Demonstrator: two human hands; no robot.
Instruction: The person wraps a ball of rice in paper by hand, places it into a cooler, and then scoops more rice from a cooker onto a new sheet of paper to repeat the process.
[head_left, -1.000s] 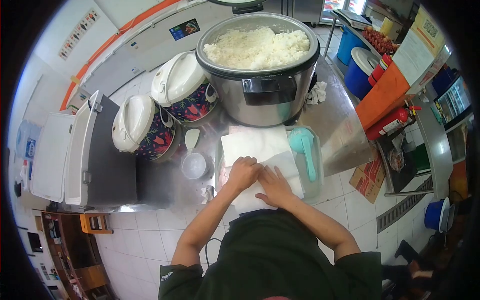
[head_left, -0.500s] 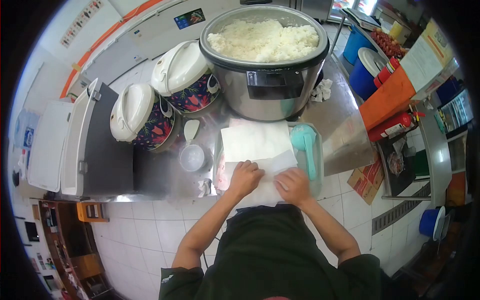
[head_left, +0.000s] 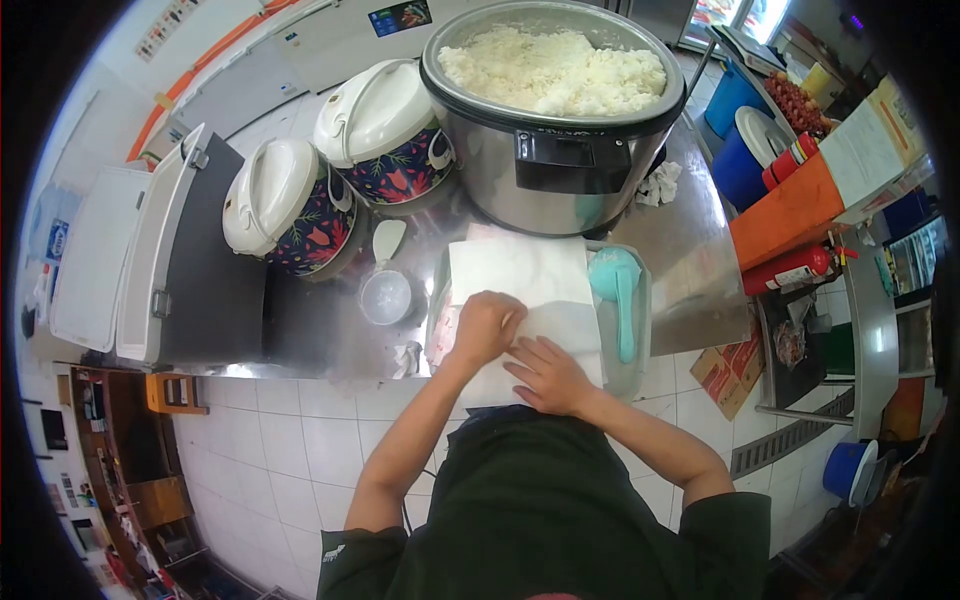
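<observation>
White paper sheets (head_left: 525, 270) lie over a tray (head_left: 640, 340) at the table's front edge. My left hand (head_left: 487, 325) is on the left part of the paper, its fingers bent together at the sheet; whatever they pinch is too small to make out. Spread fingers of my right hand (head_left: 548, 375) rest on the paper just to the right and lower. A turquoise scoop (head_left: 623, 300) lies in the tray, right of the sheets. Behind the tray stands a large cooker (head_left: 570, 170) filled with white rice (head_left: 560, 75).
Two flowered containers with white lids (head_left: 385, 130) (head_left: 285, 205) stand back left, near an open cooler box (head_left: 185, 260). A clear cup (head_left: 386, 297), a paddle (head_left: 388, 240) and crumpled paper (head_left: 407, 358) are left of the tray. A fire extinguisher (head_left: 790, 271) is at right.
My right hand has moved left and down, closer to my left hand, and its fingers have spread. The raised paper fold at right now lies flatter. The camera view has shifted slightly.
</observation>
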